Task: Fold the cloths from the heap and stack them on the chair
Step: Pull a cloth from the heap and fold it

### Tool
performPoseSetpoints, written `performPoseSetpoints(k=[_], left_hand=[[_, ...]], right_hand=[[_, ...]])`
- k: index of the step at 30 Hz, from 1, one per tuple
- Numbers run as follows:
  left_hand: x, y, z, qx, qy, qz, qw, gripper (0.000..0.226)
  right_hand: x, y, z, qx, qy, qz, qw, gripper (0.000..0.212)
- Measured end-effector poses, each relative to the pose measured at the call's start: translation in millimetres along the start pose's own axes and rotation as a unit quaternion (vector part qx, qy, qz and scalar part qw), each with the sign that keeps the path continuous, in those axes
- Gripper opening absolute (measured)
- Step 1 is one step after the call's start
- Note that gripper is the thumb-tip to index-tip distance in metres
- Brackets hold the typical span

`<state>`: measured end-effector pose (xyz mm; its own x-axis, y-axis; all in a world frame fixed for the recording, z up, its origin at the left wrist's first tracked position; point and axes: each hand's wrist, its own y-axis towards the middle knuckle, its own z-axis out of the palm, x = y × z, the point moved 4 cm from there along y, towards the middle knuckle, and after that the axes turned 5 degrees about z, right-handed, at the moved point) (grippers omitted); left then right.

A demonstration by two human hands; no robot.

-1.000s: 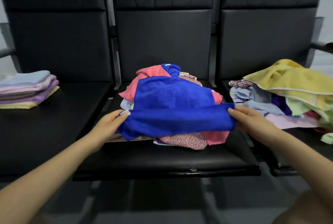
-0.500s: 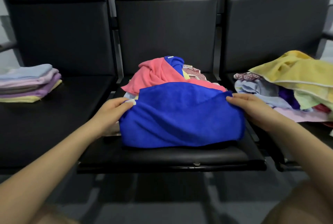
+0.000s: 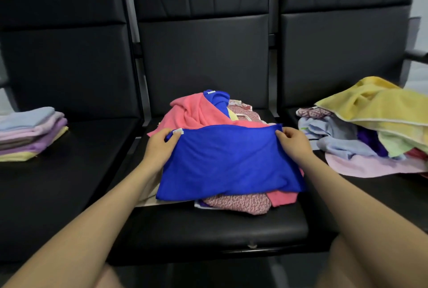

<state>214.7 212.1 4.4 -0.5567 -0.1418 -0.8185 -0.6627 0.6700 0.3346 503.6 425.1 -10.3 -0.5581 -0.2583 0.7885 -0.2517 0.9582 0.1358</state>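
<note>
Head view: my left hand and right hand each pinch a top corner of the blue cloth, spread over the heap on the middle chair

Left hand pinches the far left corner of the blue cloth; right hand pinches its far right corner; the cloth lies folded across mixed cloths on the middle chair; a pink cloth lies behind it; folded stack on the left chair; unfolded heap on the right chair.
</note>
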Motion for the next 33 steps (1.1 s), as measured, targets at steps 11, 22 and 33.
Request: performPoseSetpoints(k=[11,22,33], left_hand=[[-17,-3,-3,-0.054,-0.095,0.033,0.993,0.032],[14,8,0,-0.043,-0.010,-0.104,0.994,0.019],[11,-64,-23,0.095,0.052,-0.156,0.982,0.018]], right_hand=[[6,-11,-10,-0.082,0.011,-0.029,0.996,0.040],[0,-6,-6,0.024,-0.009,0.061,0.998,0.017],[-20,-62,-35,0.193,0.012,0.135,0.972,0.022]])
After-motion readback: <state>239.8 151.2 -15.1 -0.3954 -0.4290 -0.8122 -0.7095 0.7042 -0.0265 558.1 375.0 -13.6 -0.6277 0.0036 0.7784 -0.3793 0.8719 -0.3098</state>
